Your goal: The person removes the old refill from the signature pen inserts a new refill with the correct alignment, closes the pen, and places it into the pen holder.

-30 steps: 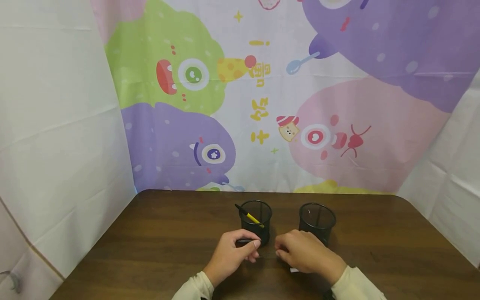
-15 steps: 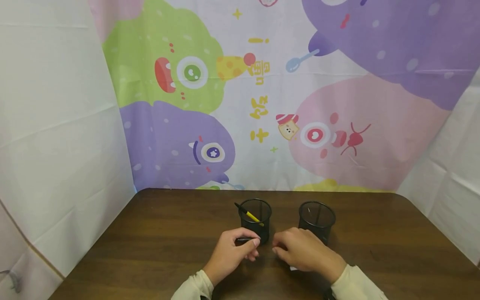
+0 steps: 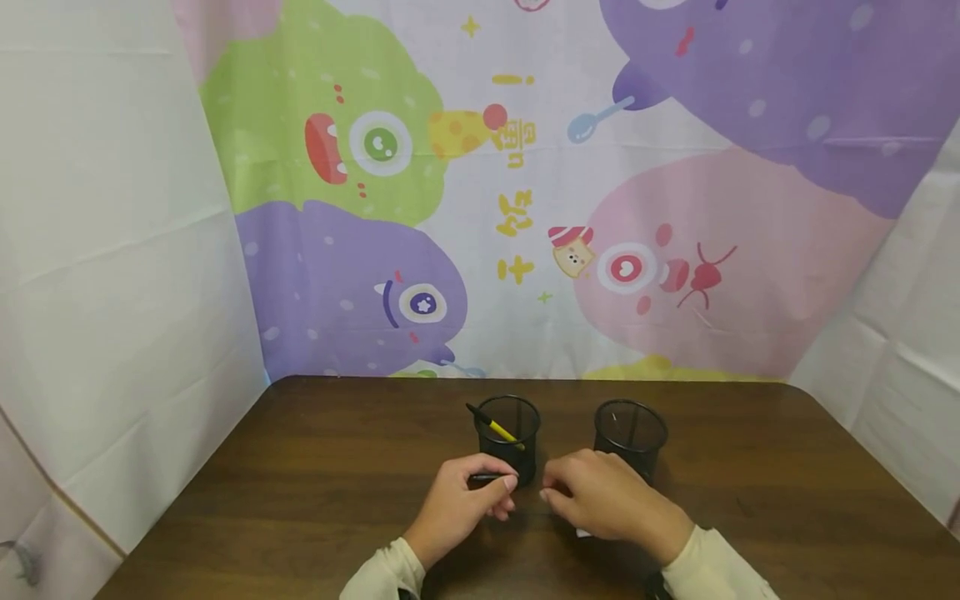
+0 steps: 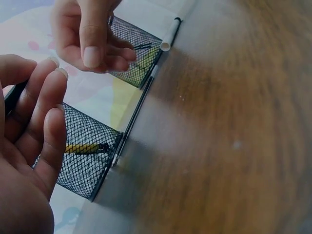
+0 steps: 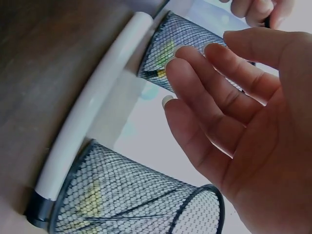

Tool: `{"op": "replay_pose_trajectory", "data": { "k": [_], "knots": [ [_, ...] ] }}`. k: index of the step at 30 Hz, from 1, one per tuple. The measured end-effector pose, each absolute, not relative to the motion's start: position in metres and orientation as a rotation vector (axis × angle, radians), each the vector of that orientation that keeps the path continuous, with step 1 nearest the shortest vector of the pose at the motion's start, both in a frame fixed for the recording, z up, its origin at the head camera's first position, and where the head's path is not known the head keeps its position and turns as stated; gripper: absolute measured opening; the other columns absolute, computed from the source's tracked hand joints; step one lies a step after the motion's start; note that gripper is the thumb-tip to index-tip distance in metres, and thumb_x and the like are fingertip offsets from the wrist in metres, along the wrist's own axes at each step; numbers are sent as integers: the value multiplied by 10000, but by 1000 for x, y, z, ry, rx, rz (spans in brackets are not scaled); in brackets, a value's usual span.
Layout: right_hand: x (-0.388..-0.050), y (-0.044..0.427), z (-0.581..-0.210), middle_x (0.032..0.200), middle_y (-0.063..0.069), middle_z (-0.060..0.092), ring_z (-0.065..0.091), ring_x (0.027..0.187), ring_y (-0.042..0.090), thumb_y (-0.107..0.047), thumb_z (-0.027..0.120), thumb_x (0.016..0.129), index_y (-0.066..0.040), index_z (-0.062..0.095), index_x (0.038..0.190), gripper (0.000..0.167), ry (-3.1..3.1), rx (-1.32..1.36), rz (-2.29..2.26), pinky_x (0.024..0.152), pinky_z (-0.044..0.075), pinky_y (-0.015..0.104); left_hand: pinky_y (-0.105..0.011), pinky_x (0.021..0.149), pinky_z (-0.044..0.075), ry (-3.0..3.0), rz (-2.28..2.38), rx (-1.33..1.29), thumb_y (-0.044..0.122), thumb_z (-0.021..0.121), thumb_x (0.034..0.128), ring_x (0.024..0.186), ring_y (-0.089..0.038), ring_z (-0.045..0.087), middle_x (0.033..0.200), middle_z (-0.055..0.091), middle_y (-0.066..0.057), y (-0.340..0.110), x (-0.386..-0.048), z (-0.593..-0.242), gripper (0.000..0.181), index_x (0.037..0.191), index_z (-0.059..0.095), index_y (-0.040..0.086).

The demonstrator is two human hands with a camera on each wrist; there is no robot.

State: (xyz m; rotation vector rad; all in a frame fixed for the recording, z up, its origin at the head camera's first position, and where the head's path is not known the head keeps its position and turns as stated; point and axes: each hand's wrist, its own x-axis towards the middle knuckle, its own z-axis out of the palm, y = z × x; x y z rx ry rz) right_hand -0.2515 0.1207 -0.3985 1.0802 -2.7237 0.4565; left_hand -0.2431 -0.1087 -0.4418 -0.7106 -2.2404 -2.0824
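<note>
In the head view my left hand (image 3: 465, 504) pinches a thin black object (image 3: 486, 477) between thumb and fingers; its dark side also shows in the left wrist view (image 4: 14, 97). My right hand (image 3: 611, 500) holds nothing, its fingers loosely bent in the right wrist view (image 5: 229, 102). Beneath it on the table lies a white tube (image 5: 97, 100) with a black end. A thin dark rod (image 4: 139, 109) lies by the cups' bases. The left black mesh cup (image 3: 517, 458) holds a yellow and black pen (image 3: 498, 429); the right mesh cup (image 3: 633, 446) stands behind my right hand.
The brown wooden table (image 3: 337, 467) reaches back to a cartoon-printed cloth (image 3: 525, 333). White cloth (image 3: 120, 250) hangs at the left side, and more white cloth (image 3: 892, 317) at the right.
The head view has shifted slightly. Both hands keep nearly the same pose and place beside the cups, and the black object stays in my left hand.
</note>
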Motion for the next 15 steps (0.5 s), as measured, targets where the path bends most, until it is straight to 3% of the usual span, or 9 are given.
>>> {"op": "replay_pose_trajectory", "data": {
  "k": [15],
  "knots": [
    [-246,130,-373,719,-230,539,489,618,-20,-259,728,903,-287,659,809,120,-2639,1031,443,533,442,257,-348,615,608,-2241,-2064,-694,134,730,929,638,-190,692,746,713,-107,-109,-244,-442,255,1031,686,-96]
  ]
}}
